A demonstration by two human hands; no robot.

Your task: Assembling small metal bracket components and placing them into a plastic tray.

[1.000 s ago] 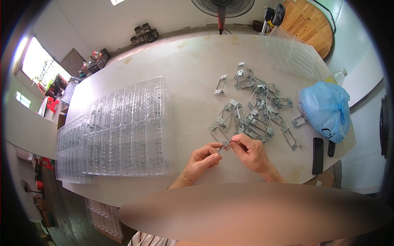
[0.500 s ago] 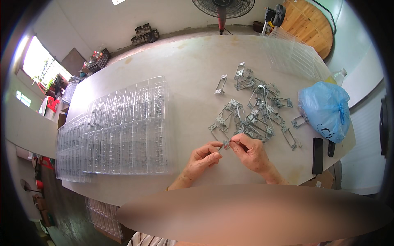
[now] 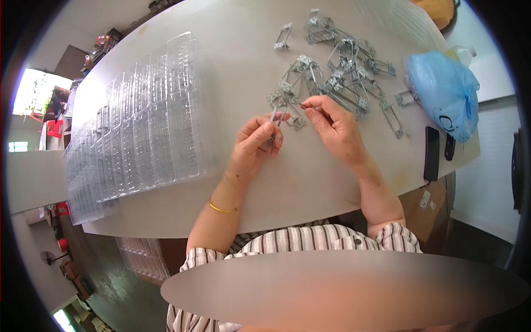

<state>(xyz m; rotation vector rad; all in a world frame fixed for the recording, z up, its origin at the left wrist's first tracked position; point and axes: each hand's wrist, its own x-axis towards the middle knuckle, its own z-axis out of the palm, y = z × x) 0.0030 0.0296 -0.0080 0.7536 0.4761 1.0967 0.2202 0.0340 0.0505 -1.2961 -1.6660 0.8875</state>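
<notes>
My left hand (image 3: 259,138): clamped on a metal frame (image 3: 273,114)
My right hand (image 3: 338,130): apart from my left, pinching a small dark piece (image 3: 303,105)
Frame pile (image 3: 347,83): just beyond

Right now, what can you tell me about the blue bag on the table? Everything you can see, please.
The blue bag looks like thin, slightly translucent plastic, plumply filled and creased, its neck gathered into what seems a knot on its right side. A dark printed mark shows low on its front. It rests near the right edge of the table. A grey metal frame lies against or partly under its left side; which, I cannot tell. No hand touches it, and its contents are hidden.
</notes>
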